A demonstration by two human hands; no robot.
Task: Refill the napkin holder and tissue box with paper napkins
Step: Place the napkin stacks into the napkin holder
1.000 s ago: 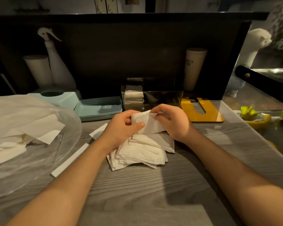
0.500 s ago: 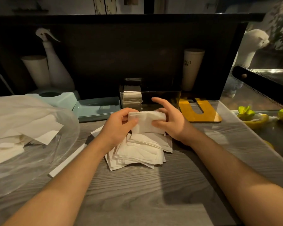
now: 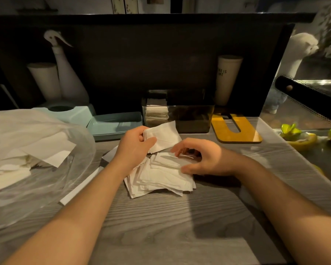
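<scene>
Centrally, one napkin pile (image 3: 161, 176) lain on grey table (image 3: 170, 226). One small napkin bundle (image 3: 163, 135) pinched by left hand (image 3: 136, 146), raised behind pile. Right hand (image 3: 203, 157) curled over pile's right edge, thumb touching; whether paper is gripped cannot be told. One metal holder (image 3: 180, 111) stood behind pile. One clear bag (image 3: 33, 159) left of pile.

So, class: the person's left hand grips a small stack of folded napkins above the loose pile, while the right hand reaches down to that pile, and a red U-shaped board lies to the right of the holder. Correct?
Not quite: in the head view the U-shaped board is yellow, not red. The rest stands: the left hand grips the folded napkins, and the right hand reaches to the loose pile.
</scene>
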